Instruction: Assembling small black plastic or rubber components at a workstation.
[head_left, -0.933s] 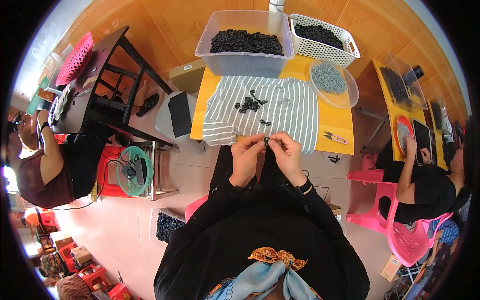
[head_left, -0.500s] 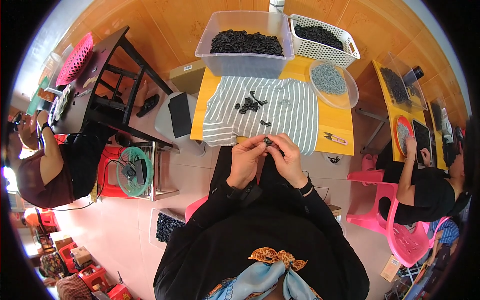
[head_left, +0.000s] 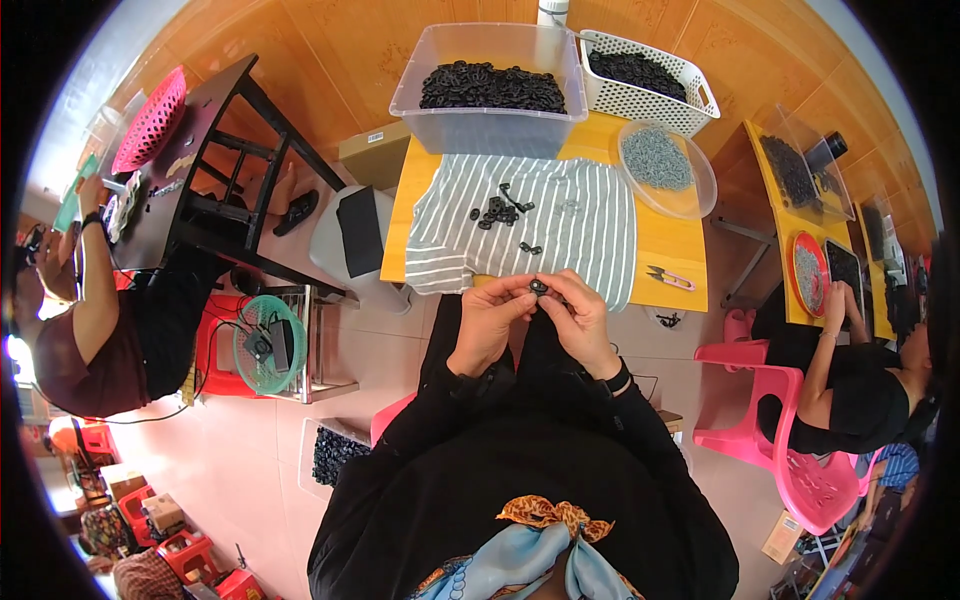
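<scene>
Between the fingertips of both my hands is a small black ring-shaped part (head_left: 539,287), held just off the table's near edge. My left hand (head_left: 490,318) pinches it from the left, and my right hand (head_left: 578,318) grips it from the other side. Beyond them, a grey-and-white striped cloth (head_left: 590,240) covers much of the yellow table (head_left: 655,245). On the cloth lies a loose pile of small black parts (head_left: 497,212), with a couple more black pieces (head_left: 530,248) nearer to me. A few clear or silvery bits (head_left: 569,207) rest to the right of the pile.
A clear plastic bin (head_left: 485,138) of black parts stands at the back, beside a white perforated basket (head_left: 640,108). A round tub (head_left: 708,190) holds small silvery pieces. Thread snips (head_left: 672,278) lie at the right. People work at tables on both sides.
My hands stay nearly in place; the black part has turned slightly between my fingertips and shows more. The person at right has brought both hands together, and the one at left has reached forward.
</scene>
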